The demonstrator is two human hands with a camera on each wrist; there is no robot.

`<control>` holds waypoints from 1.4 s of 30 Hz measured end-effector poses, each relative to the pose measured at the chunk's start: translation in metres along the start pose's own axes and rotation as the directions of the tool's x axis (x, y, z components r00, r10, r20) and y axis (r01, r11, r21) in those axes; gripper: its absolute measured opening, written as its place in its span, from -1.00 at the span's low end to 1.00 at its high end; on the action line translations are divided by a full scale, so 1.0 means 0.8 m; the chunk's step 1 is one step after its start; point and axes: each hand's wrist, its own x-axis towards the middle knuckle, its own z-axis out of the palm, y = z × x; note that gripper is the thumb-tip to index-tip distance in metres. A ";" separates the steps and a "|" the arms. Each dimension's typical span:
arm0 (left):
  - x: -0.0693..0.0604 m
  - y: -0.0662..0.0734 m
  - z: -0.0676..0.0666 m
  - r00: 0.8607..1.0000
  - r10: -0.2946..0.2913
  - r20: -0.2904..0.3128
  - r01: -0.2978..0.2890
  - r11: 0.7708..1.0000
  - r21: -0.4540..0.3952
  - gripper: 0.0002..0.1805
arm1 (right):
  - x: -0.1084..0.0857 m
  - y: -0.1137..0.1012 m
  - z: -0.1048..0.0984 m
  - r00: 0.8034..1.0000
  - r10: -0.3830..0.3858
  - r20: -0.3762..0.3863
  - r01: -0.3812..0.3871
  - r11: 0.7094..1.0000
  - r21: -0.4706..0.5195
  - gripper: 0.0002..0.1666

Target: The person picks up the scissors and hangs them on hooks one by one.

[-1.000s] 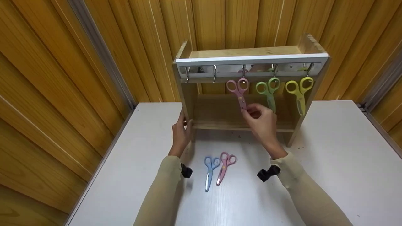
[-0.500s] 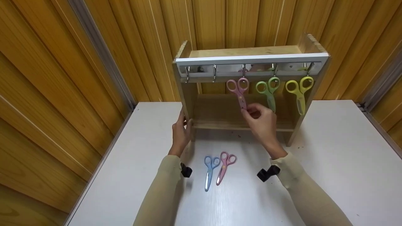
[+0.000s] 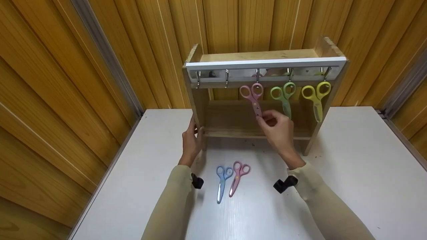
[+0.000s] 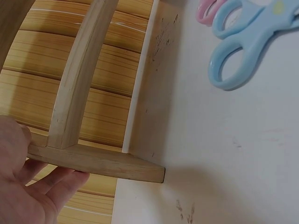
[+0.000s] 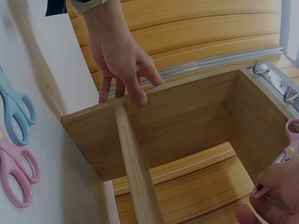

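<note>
White surface is carrying wooden rack before panelled wall. Past second is showing no visible change: right hand is pinching pink scissors near tip, right loop hanging on centre hook; position is staying steady. Left hand is gripping rack's left side. Green scissors and yellow scissors are hanging right; right hand is obscuring green tip. Blue scissors and second pink scissors are lying near.

Head view: the right hand obscures the tip of the green scissors. Left wrist view: blue scissors and lying pink scissors, both truncated.
</note>
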 end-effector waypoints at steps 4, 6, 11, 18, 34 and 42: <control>0.000 0.000 0.000 1.000 0.001 -0.001 -0.001 1.000 0.000 -0.27 | -0.001 0.000 -0.001 1.000 0.000 0.009 0.000 1.000 0.003 -0.83; 0.000 0.000 -0.001 1.000 0.004 -0.003 -0.004 1.000 -0.002 -0.27 | -0.001 0.000 -0.001 1.000 -0.002 0.017 0.002 1.000 0.004 -0.83; 0.000 0.000 -0.001 1.000 0.011 -0.002 -0.011 1.000 -0.004 -0.26 | -0.002 0.001 -0.002 1.000 -0.008 0.026 0.008 1.000 -0.004 -0.83; -0.002 0.001 -0.001 1.000 -0.014 0.008 0.014 1.000 0.000 -0.28 | -0.003 0.003 -0.002 1.000 -0.003 0.025 0.004 1.000 -0.023 -0.80; -0.001 0.001 0.001 1.000 -0.003 0.005 0.003 1.000 0.029 -0.31 | -0.044 0.030 -0.012 0.964 0.139 0.227 -0.087 0.970 -0.227 -0.23; 0.000 0.002 -0.001 1.000 -0.022 0.012 0.022 0.999 0.027 -0.29 | -0.087 0.027 0.004 0.893 0.220 0.393 -0.074 0.932 -0.354 0.00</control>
